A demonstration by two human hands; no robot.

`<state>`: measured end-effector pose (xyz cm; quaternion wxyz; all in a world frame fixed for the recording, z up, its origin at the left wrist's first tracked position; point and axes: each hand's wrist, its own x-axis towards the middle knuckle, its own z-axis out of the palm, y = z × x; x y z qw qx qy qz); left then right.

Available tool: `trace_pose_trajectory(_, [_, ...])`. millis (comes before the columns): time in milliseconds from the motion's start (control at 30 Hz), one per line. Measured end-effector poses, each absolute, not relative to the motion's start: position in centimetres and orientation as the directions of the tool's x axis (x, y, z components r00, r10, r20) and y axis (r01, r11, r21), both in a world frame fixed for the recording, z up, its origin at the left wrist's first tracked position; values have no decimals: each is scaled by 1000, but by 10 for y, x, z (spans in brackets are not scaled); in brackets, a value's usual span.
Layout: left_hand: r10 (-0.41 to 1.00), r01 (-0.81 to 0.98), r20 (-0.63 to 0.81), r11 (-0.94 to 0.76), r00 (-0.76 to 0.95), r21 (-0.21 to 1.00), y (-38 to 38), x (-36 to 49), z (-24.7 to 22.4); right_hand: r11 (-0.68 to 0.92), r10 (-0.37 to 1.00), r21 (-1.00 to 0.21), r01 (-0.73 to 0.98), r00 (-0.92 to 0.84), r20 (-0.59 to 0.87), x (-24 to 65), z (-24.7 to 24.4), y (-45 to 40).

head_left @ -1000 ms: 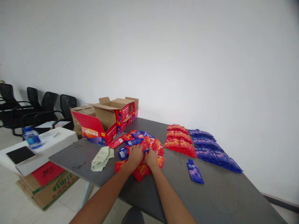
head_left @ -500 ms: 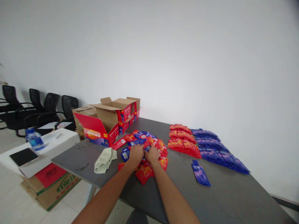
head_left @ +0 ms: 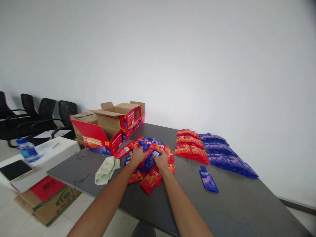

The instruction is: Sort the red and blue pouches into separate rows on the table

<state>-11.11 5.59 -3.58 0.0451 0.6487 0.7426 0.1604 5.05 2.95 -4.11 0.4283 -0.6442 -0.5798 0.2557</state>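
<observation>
A loose heap of red pouches (head_left: 150, 179) and blue pouches lies on the grey table, with both hands in it. My right hand (head_left: 161, 160) grips the edge of a blue pouch (head_left: 151, 160) that shows a white barcode label. On the heap's left side, the curled fingers of my left hand (head_left: 137, 155) close on another blue pouch (head_left: 146, 146); its fingertips are partly hidden. Farther right, red pouches (head_left: 191, 150) are laid in overlapping rows beside similar rows of blue pouches (head_left: 229, 160). One single blue pouch (head_left: 208, 179) lies apart, nearer me.
Open red cartons (head_left: 96, 141) stand at the table's back left. A pale cloth (head_left: 106, 169) lies left of the heap. Beyond the left edge, a white box (head_left: 56, 154) carries a water bottle (head_left: 28, 150) and a dark-screened tablet (head_left: 15, 170). Black chairs (head_left: 67, 113) line the wall.
My hands have moved apart within the heap. A blue pouch with a barcode now shows tilted up between them, at my right hand. The view has shifted slightly right.
</observation>
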Motion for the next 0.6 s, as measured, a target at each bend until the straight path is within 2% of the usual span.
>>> trace_pose_trajectory(167, [976,961,136,132,-168,242,59,-111,-29,67,965,-908,413,205,164,49,-41,22])
trace_pose_trajectory(400, [955,982,275,63,-111,177,49,-100,-6,84,966,-947,310,208,154,56,-41,15])
trace_pose_trajectory(500, [955,975,288,5,-71,224,45,-85,-3,98,962,-951,292,217,165,67,-43,14])
trace_pose_trajectory(600, [972,946,233,-46,-32,322,44,-63,-13,130,956,-944,302,214,201,83,-48,12])
